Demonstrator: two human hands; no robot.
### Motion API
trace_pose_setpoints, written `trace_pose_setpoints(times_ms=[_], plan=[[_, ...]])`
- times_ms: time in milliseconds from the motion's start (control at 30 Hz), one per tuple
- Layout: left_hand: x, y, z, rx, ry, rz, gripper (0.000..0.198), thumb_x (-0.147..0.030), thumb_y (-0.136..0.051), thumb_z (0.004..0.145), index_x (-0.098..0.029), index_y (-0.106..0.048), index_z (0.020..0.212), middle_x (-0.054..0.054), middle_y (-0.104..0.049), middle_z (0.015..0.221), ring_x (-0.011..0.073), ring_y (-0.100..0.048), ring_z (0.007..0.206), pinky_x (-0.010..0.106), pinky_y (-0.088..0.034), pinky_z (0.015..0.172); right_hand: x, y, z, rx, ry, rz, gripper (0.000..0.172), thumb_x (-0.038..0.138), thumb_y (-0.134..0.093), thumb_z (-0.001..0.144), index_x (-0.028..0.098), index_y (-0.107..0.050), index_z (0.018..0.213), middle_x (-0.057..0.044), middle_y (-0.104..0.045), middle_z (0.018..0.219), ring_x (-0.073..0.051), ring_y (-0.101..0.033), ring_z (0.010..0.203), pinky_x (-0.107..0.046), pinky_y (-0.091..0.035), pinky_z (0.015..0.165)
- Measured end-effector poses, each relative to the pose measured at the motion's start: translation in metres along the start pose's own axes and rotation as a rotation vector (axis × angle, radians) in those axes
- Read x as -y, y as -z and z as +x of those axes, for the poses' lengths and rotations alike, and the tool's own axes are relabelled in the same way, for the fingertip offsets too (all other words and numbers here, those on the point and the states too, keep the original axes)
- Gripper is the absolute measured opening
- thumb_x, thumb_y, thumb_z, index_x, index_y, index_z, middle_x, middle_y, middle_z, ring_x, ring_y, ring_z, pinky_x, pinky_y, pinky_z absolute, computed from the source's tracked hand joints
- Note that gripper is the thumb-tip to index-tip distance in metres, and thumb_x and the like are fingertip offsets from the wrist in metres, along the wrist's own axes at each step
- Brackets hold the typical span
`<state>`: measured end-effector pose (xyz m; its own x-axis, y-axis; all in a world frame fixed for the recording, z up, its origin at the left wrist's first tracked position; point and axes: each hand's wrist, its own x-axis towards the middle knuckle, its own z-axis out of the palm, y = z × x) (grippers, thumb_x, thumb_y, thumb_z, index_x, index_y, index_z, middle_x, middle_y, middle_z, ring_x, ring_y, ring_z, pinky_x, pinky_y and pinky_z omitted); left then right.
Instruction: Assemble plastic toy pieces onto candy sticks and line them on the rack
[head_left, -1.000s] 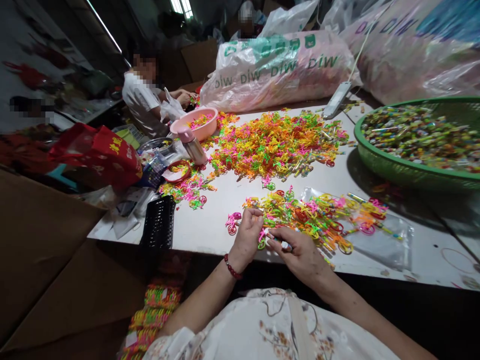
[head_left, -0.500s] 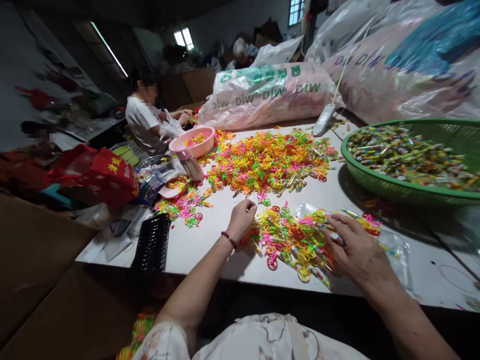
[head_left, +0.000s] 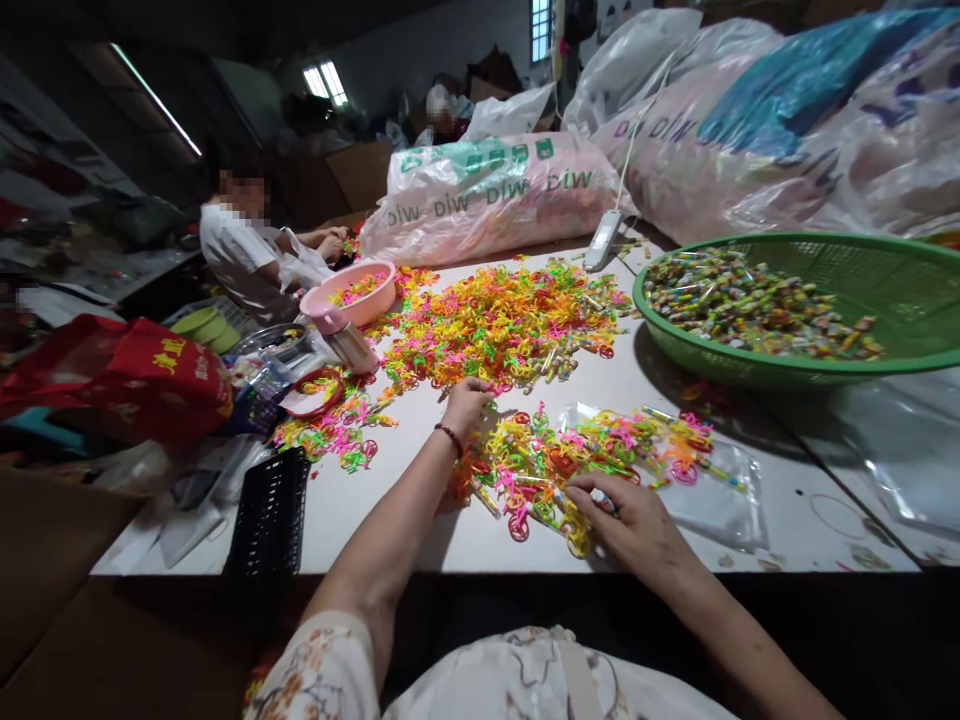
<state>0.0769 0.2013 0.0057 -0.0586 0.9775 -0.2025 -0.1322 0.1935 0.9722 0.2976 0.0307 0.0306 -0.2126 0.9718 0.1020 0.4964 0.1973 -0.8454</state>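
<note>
And the left hand (head_left: 465,406) has been stretched farther forward, to the big pile (head_left: 495,320); its grip can't be told. The right hand (head_left: 641,522) has been shifted leftward, a tube (head_left: 604,503) clasped, beside nearer toys (head_left: 536,465). Beneath both, a white table (head_left: 352,540) is seen; beyond, sacks (head_left: 487,200).

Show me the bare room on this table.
Bare tabletop lies between the black basket and left forearm, and, narrowly, between the far pile and near pile, right of the left hand. Crowded: both piles.
</note>
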Motion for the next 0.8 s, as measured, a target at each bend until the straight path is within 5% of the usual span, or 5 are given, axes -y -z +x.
trace_pose_setpoints(times_ms=[267,500,667,800], plan=[[-0.016,0.025,-0.096,0.099,-0.056,-0.273,0.031,-0.038,-0.07,0.076,-0.016,-0.058,0.093,0.0,-0.057,0.083,0.0083,-0.057,0.07,0.021,-0.048,0.066,0.014,-0.024,0.006,0.057,-0.106,0.194,0.036,0.051,-0.049,0.093,0.023,-0.064,0.109,-0.002,-0.068,0.088,-0.017,-0.062,0.077,-0.028,-0.05,0.067],[0.001,0.035,-0.15,0.068,-0.136,-0.215,0.052,-0.023,-0.08,0.069,-0.023,-0.054,0.114,0.002,-0.054,0.122,0.0038,-0.055,0.071,0.019,-0.048,0.066,0.033,-0.039,0.01,0.042,-0.045,0.199,0.042,0.046,-0.044,0.096,0.022,-0.055,0.128,-0.003,-0.068,0.085,-0.018,-0.063,0.073,-0.031,-0.053,0.067],[0.006,0.036,-0.165,0.08,0.074,-0.37,0.044,-0.024,-0.085,0.062,-0.015,-0.06,0.098,0.002,-0.065,0.09,0.0095,-0.061,0.071,0.024,-0.049,0.069,0.044,-0.048,0.009,0.077,-0.013,0.24,0.031,0.043,-0.051,0.093,0.022,-0.063,0.113,-0.004,-0.069,0.091,-0.017,-0.063,0.076,-0.032,-0.054,0.071],[0.009,0.029,-0.173,0.063,0.068,-0.409,0.035,-0.032,-0.083,0.067,-0.015,-0.061,0.089,-0.002,-0.063,0.077,0.0073,-0.057,0.061,0.021,-0.047,0.061,0.045,-0.056,0.007,0.08,0.018,0.242,0.033,0.042,-0.05,0.093,0.023,-0.067,0.114,-0.006,-0.07,0.101,-0.021,-0.064,0.091,-0.036,-0.053,0.082]])
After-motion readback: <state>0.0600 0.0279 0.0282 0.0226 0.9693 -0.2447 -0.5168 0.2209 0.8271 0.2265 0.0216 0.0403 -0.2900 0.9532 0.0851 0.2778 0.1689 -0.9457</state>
